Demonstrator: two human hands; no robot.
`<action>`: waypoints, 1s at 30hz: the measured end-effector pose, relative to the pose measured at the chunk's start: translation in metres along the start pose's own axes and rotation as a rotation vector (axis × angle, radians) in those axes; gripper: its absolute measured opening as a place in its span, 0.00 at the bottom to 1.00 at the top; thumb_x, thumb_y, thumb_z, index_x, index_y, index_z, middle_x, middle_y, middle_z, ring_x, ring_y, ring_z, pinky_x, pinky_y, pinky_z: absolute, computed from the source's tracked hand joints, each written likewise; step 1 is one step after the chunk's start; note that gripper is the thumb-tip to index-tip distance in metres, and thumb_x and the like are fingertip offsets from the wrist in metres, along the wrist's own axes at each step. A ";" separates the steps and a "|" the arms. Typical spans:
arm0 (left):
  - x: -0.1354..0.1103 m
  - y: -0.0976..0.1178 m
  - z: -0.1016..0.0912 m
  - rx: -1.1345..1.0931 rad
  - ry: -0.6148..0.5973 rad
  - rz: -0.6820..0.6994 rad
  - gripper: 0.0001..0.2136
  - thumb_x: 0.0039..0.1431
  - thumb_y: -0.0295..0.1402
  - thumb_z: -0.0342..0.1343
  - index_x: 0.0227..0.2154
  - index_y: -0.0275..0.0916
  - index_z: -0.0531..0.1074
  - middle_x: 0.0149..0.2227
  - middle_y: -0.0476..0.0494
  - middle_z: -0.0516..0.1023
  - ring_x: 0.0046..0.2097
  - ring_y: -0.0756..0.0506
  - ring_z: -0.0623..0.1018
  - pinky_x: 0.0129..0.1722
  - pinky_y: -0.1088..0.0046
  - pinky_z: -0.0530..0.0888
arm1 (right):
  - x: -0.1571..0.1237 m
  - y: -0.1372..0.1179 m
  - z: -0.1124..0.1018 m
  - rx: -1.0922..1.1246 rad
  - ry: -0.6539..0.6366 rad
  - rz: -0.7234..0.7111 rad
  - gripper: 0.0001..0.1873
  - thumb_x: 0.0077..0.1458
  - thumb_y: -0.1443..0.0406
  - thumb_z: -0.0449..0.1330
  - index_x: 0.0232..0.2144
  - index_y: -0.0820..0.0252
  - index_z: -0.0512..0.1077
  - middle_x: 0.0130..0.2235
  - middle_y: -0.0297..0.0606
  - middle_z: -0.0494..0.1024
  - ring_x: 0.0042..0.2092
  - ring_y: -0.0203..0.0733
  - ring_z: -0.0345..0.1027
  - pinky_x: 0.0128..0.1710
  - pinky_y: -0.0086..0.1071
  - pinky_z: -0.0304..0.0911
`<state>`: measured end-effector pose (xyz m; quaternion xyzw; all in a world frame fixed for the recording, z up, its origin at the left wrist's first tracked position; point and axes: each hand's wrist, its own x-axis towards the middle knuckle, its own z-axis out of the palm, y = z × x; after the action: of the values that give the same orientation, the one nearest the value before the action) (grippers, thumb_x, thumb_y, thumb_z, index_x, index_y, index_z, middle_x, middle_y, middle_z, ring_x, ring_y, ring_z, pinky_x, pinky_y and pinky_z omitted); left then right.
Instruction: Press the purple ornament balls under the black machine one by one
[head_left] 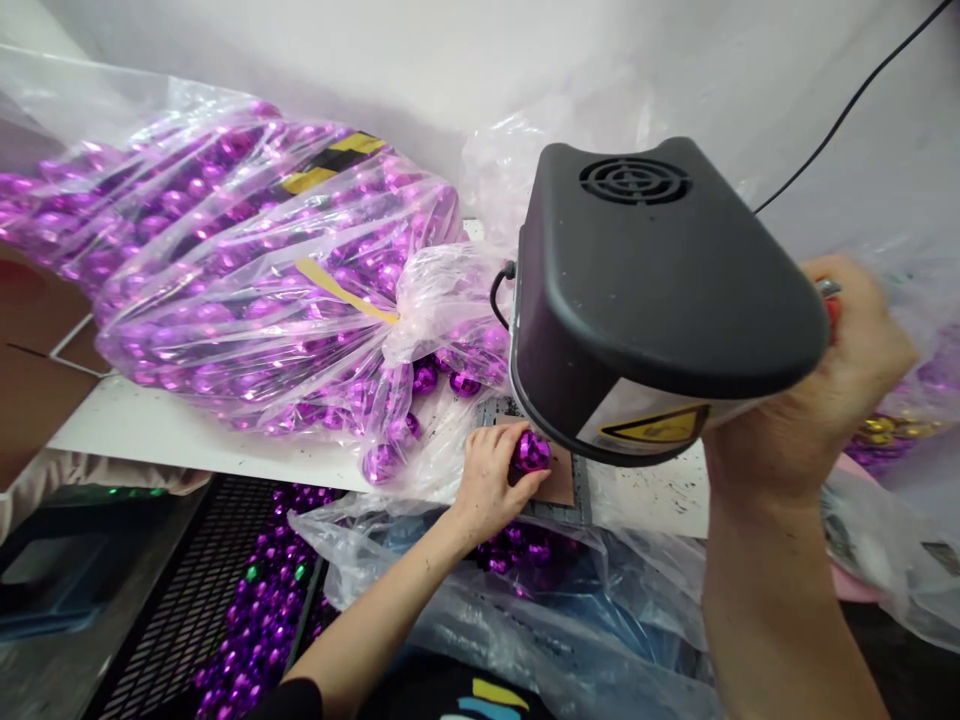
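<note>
My left hand (487,470) is closed round a shiny purple ball ornament (532,452), fingers behind it and thumb in front. Ball and hand are at a small brown board (556,488) on a dark grey mat (582,495). My right hand (836,390) grips a black handheld machine (667,270) by its far right end. A round vent shows on the machine's top, and a yellow warning triangle label (656,425) is on its near side. The machine hangs above and to the right of the ball; its underside is hidden.
A tied clear bag (247,290) of purple balls fills the left of the white table (135,425). Loose purple balls (465,383) lie by its neck. Below, a black mesh crate (180,580) holds more balls, beside clear plastic sheeting (525,620). A black cable (855,115) runs along the wall.
</note>
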<state>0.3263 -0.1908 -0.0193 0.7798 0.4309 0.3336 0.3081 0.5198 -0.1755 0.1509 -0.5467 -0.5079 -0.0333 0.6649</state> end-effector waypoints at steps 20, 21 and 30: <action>0.008 0.002 0.008 -0.086 -0.108 -0.007 0.16 0.62 0.38 0.56 0.52 0.43 0.71 0.53 0.39 0.75 0.60 0.37 0.70 0.68 0.44 0.53 | -0.002 0.001 -0.003 -0.063 0.003 -0.035 0.18 0.60 0.55 0.57 0.27 0.64 0.67 0.20 0.26 0.61 0.25 0.23 0.55 0.29 0.24 0.51; 0.008 0.003 0.008 -0.085 -0.109 -0.002 0.16 0.62 0.38 0.56 0.52 0.43 0.71 0.53 0.38 0.75 0.60 0.37 0.70 0.69 0.44 0.52 | -0.002 0.002 -0.003 -0.071 0.005 -0.045 0.17 0.61 0.56 0.57 0.28 0.65 0.68 0.20 0.26 0.61 0.25 0.23 0.55 0.29 0.24 0.50; 0.008 0.007 0.004 0.012 -0.135 0.000 0.18 0.64 0.40 0.54 0.55 0.43 0.68 0.53 0.38 0.75 0.59 0.36 0.72 0.69 0.44 0.53 | -0.028 0.003 -0.020 -0.122 0.049 -0.248 0.17 0.63 0.56 0.54 0.32 0.65 0.72 0.27 0.31 0.69 0.27 0.23 0.59 0.28 0.23 0.54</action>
<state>0.3356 -0.1878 -0.0145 0.8025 0.4111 0.2776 0.3316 0.5210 -0.2042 0.1307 -0.5181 -0.5521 -0.1592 0.6335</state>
